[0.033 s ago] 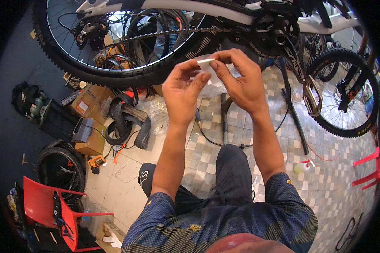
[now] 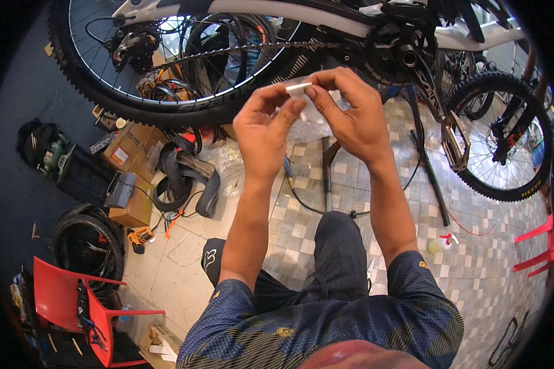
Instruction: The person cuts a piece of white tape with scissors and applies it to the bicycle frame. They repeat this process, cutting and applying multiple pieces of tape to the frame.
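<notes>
Both hands are raised in front of the bicycle, pinching a small clear plastic packet with a white strip [image 2: 298, 90] along its top. My left hand [image 2: 261, 126] grips its left side between thumb and fingers. The thumb of my right hand [image 2: 354, 117] presses the strip's right end, with the fingers curled behind. Whatever lies inside the packet is hidden by the fingers. Beyond the hands, the bicycle's white frame [image 2: 289, 8] stands raised with its chain [image 2: 246, 48], rear wheel and crank arm [image 2: 429, 92] in view.
A metal pedal [image 2: 455, 144] juts out right of my hands. On the floor are cardboard boxes [image 2: 132, 206], loose tyres [image 2: 89, 249], an orange-yellow tool [image 2: 140, 238] and a bottle with a red top [image 2: 442, 244]. A red chair [image 2: 58, 295] stands at lower left.
My hands and the packet have shifted very slightly, a little up and to the left. The grip on it looks the same.
</notes>
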The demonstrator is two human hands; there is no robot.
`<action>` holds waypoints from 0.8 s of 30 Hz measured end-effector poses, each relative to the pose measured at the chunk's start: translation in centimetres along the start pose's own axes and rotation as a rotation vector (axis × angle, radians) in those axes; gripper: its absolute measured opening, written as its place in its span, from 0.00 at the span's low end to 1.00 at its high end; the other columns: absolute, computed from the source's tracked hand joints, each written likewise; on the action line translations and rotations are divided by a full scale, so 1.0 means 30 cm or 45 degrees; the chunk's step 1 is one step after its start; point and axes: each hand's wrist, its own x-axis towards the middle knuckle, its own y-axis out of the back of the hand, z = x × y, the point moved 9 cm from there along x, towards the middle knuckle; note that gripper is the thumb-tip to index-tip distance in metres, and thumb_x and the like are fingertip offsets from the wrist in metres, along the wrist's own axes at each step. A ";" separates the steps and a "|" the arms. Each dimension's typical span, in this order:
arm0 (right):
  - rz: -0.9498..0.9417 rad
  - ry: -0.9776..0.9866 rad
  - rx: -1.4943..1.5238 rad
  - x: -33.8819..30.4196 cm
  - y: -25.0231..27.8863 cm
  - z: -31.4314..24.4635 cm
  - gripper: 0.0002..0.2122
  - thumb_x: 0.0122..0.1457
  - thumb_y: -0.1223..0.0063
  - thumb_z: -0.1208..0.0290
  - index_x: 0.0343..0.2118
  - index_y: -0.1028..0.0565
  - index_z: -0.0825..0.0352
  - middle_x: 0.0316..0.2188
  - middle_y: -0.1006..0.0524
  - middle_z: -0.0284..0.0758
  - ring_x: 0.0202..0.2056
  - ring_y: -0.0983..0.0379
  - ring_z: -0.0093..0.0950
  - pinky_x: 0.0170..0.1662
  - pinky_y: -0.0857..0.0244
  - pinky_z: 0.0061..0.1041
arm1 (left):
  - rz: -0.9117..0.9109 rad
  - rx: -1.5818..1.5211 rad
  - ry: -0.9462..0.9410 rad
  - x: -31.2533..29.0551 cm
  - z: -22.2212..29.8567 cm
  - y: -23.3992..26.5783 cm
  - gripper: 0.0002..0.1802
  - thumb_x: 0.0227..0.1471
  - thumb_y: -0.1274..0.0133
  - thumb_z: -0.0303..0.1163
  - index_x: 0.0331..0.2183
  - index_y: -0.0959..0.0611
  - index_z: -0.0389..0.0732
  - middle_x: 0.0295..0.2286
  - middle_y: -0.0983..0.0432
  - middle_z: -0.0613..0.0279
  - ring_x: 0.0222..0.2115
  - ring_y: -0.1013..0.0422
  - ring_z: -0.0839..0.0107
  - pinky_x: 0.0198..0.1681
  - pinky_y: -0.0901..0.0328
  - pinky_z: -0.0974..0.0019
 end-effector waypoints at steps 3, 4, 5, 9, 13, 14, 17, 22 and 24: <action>0.024 -0.051 0.069 0.058 -0.015 -0.019 0.07 0.60 0.39 0.72 0.37 0.20 0.70 0.30 0.20 0.36 0.30 0.25 0.26 0.34 0.32 0.23 | 0.070 -0.150 -0.051 0.064 0.029 0.011 0.13 0.53 0.34 0.28 0.40 0.16 0.32 0.31 0.18 0.63 0.30 0.25 0.79 0.35 0.30 0.76; 0.047 -0.137 0.157 0.064 -0.027 -0.005 0.07 0.60 0.39 0.71 0.37 0.20 0.70 0.30 0.20 0.35 0.29 0.26 0.24 0.33 0.33 0.23 | 0.069 -0.218 -0.060 0.084 0.034 0.011 0.13 0.53 0.34 0.29 0.39 0.16 0.32 0.30 0.18 0.63 0.29 0.25 0.80 0.34 0.31 0.76; 0.071 -0.222 0.246 0.068 -0.039 0.010 0.08 0.61 0.39 0.71 0.37 0.20 0.70 0.29 0.20 0.35 0.28 0.27 0.22 0.33 0.33 0.22 | 0.087 -0.288 -0.061 0.099 0.030 0.010 0.13 0.54 0.35 0.28 0.40 0.16 0.32 0.32 0.18 0.62 0.30 0.25 0.79 0.35 0.31 0.76; 0.262 -0.314 0.299 0.070 -0.046 0.061 0.09 0.61 0.38 0.69 0.37 0.19 0.70 0.29 0.20 0.32 0.27 0.29 0.18 0.32 0.34 0.19 | 0.087 -0.495 -0.072 0.133 0.000 -0.041 0.11 0.55 0.37 0.26 0.40 0.17 0.32 0.34 0.18 0.61 0.32 0.25 0.79 0.36 0.30 0.75; 0.319 -0.246 0.230 0.107 -0.046 0.061 0.09 0.60 0.37 0.69 0.37 0.19 0.70 0.29 0.21 0.33 0.27 0.29 0.19 0.32 0.34 0.20 | 0.071 -0.611 -0.031 0.166 -0.039 -0.050 0.11 0.59 0.40 0.27 0.43 0.19 0.34 0.40 0.19 0.55 0.39 0.22 0.69 0.45 0.27 0.66; 0.328 -0.238 0.242 0.117 -0.045 0.062 0.09 0.60 0.37 0.69 0.37 0.19 0.70 0.29 0.21 0.33 0.27 0.29 0.19 0.32 0.34 0.20 | 0.067 -0.649 -0.026 0.175 -0.044 -0.062 0.11 0.59 0.41 0.28 0.43 0.19 0.35 0.40 0.19 0.56 0.39 0.22 0.69 0.45 0.27 0.66; 0.342 -0.231 0.249 0.137 -0.053 0.069 0.09 0.59 0.37 0.69 0.37 0.18 0.70 0.29 0.21 0.34 0.26 0.28 0.20 0.32 0.34 0.21 | 0.076 -0.734 0.046 0.181 -0.046 -0.090 0.10 0.60 0.42 0.30 0.43 0.18 0.36 0.40 0.18 0.57 0.38 0.22 0.69 0.44 0.27 0.66; 0.283 -0.217 0.105 0.179 -0.004 0.085 0.10 0.58 0.36 0.67 0.36 0.17 0.69 0.30 0.18 0.38 0.29 0.22 0.24 0.34 0.30 0.24 | 0.144 -0.664 0.138 0.190 -0.044 -0.112 0.10 0.58 0.39 0.31 0.40 0.17 0.36 0.34 0.18 0.61 0.32 0.23 0.75 0.36 0.28 0.71; 0.209 -0.203 0.025 0.195 0.001 0.072 0.10 0.58 0.36 0.67 0.36 0.17 0.70 0.31 0.17 0.39 0.31 0.20 0.27 0.36 0.29 0.26 | 0.118 -0.529 0.097 0.208 -0.040 -0.089 0.10 0.58 0.38 0.32 0.39 0.17 0.36 0.33 0.18 0.62 0.31 0.23 0.75 0.35 0.28 0.72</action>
